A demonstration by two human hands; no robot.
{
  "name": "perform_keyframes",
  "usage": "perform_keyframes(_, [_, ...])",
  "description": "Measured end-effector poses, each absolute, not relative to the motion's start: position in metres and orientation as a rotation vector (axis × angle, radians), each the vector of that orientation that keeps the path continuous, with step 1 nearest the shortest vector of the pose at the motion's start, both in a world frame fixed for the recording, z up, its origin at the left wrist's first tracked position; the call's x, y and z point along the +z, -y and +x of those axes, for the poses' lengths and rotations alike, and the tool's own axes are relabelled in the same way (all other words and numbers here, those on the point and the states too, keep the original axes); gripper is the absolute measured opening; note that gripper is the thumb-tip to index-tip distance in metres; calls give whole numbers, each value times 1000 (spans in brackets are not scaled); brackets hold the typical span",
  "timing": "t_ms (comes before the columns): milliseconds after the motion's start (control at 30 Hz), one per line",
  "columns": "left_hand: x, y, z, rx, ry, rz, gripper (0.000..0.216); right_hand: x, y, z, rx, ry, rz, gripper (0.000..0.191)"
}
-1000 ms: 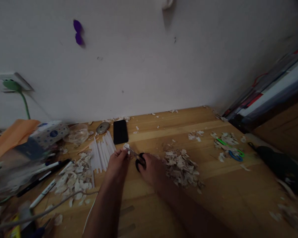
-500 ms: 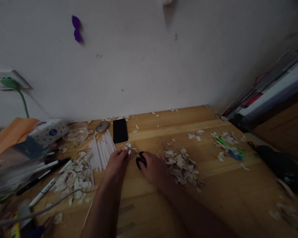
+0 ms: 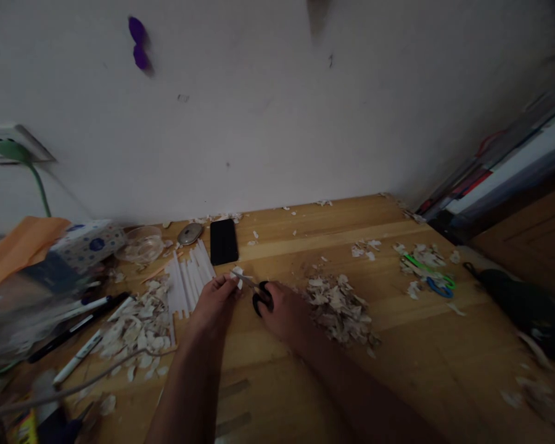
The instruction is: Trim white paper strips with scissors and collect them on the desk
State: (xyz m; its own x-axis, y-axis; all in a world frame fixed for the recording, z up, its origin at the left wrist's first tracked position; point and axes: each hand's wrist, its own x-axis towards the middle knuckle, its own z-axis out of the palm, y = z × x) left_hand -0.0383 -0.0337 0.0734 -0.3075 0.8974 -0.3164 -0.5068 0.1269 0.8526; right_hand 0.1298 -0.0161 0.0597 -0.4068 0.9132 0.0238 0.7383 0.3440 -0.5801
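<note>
Between the fingertips of my left hand (image 3: 216,300) is a small pale flake (image 3: 237,279), pinched at its edge. My right hand (image 3: 284,311) is closed on black-handled scissors (image 3: 263,298), whose blades point left and lie against the flake. Just right of my right hand is a heap of dry, pale, curled scraps (image 3: 340,308). Left of my left hand, a row of white sticks or tubes (image 3: 189,280) lies beside a second pile of flat pale flakes (image 3: 139,327). What the flakes are made of I cannot tell.
A black phone (image 3: 224,242) lies behind my hands, near a round metal lid (image 3: 190,234) and a clear plastic bowl (image 3: 141,245). Green-and-blue-handled scissors (image 3: 437,285) rest among scraps at the right. Pens (image 3: 78,357), a cable (image 3: 115,365) and a tissue box (image 3: 90,240) crowd the left.
The view has tilted down slightly. Both hands keep nearly the same position, with the flake still at the scissor blades.
</note>
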Motion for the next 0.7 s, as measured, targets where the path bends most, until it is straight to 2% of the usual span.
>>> perform_keyframes(167, [75, 35, -38, 1500, -1154, 431, 27, 62, 16, 130, 702, 2291, -1448, 12])
perform_keyframes(700, [77, 36, -44, 1493, -1215, 440, 31, 64, 13, 132, 740, 2320, -1437, 18])
